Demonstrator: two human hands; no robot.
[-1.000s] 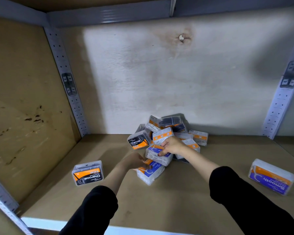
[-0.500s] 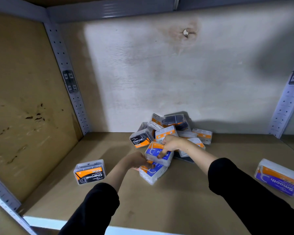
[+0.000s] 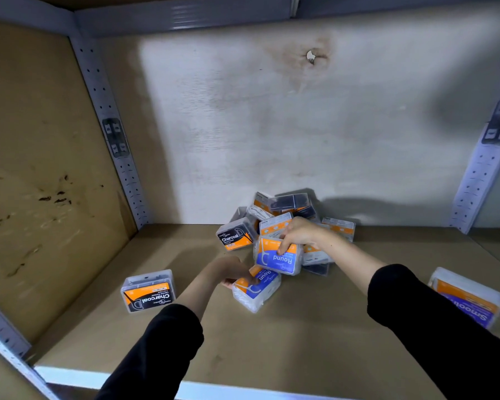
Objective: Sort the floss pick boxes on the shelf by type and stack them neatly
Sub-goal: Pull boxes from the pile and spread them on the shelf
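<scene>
Floss pick boxes sit in a loose pile (image 3: 283,215) at the back of the shelf board (image 3: 300,356), leaning against the pale back panel (image 3: 243,125). At the front of the heap I have two blue-and-orange boxes labelled Round. My right hand (image 3: 298,233) grips the upper Round box (image 3: 277,259), thumb pressed on its label and fingers curled over its top edge; the box is tilted with its face toward me. Just below it, touching its lower edge, the lower Round box (image 3: 256,290) lies on the board. My left hand (image 3: 228,269) holds it at its left end, fingers curled round the edge. A black-and-orange Charcoal box in the pile (image 3: 236,236) stands just beyond my left hand. A separate Charcoal box (image 3: 147,290) rests alone on the board, well to the left. A box labelled Smooth (image 3: 468,298) lies far to the right, near my right sleeve (image 3: 433,327). A perforated metal upright (image 3: 110,134) runs up the left rear corner.
</scene>
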